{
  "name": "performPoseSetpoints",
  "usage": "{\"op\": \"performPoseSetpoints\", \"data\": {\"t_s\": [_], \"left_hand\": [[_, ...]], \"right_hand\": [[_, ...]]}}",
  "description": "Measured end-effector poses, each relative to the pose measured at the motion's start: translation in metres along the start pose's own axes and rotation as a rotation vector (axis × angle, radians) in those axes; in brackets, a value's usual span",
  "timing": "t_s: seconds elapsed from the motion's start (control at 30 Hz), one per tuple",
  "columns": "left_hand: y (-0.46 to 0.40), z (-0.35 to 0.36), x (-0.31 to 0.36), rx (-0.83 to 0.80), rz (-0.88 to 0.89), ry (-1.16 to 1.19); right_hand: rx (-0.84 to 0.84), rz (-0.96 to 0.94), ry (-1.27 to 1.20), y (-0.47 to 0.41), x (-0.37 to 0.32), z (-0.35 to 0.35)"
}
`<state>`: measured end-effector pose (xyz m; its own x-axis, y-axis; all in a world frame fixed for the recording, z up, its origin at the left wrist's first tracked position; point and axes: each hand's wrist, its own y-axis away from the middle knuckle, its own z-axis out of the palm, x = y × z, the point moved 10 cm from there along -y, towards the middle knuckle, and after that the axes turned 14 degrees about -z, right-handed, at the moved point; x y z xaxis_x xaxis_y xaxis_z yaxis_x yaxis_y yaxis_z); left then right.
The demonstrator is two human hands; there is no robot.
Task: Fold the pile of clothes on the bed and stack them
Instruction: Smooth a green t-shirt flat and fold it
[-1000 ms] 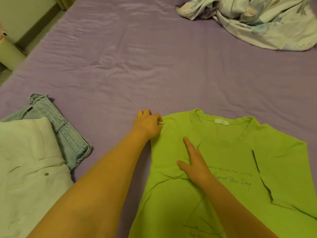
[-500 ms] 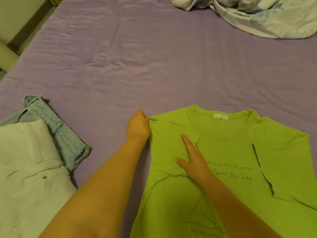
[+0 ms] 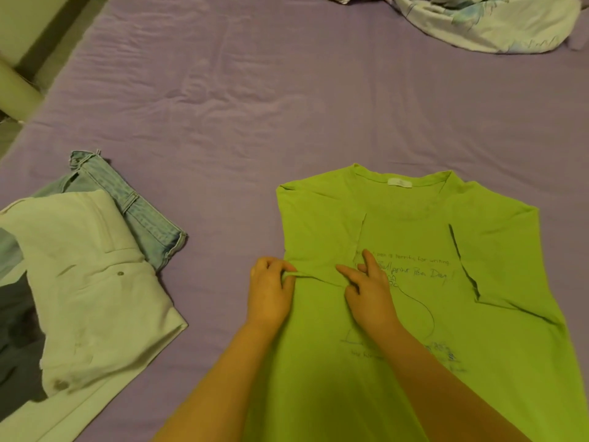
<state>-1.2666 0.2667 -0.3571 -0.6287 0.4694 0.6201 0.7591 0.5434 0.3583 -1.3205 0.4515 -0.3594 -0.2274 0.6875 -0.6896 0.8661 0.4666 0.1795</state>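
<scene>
A purple-sheeted bed (image 3: 287, 100) is spread beneath and beyond both hands, giving a flat surface for folding. The green T-shirt (image 3: 414, 314) is laid face up under the hands, collar at the far end, both sleeves already turned in over the chest so that the sides run straight. To the left of the left hand, a stack is seen: cream trousers (image 3: 92, 275) laid over folded jeans (image 3: 143, 215), with something dark beneath. Far beyond the right hand, a crumpled pale printed cloth (image 3: 484, 20) is left unfolded. A raised crease along the left sleeve's lower edge is pinched at one end by the left hand (image 3: 269, 291) and at the other by the right hand (image 3: 369, 291), two fingers extended, probably so it can be pulled flat.
</scene>
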Motion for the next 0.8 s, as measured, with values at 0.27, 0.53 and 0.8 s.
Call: {"op": "performPoseSetpoints", "data": {"t_s": [0.27,0.53,0.8], "left_hand": [[0.077,-0.005,-0.071,-0.139,-0.336,0.195],[0.211,0.008,-0.158,-0.37,-0.633,0.251],[0.276,0.016,-0.163,-0.584,-0.8,0.398]], "right_hand": [[-0.164,0.047,0.185,0.102,0.007,0.016],[-0.348,0.005,0.292,0.223,0.002,0.059],[-0.34,-0.014,0.153,0.246,-0.009,0.067]]}}
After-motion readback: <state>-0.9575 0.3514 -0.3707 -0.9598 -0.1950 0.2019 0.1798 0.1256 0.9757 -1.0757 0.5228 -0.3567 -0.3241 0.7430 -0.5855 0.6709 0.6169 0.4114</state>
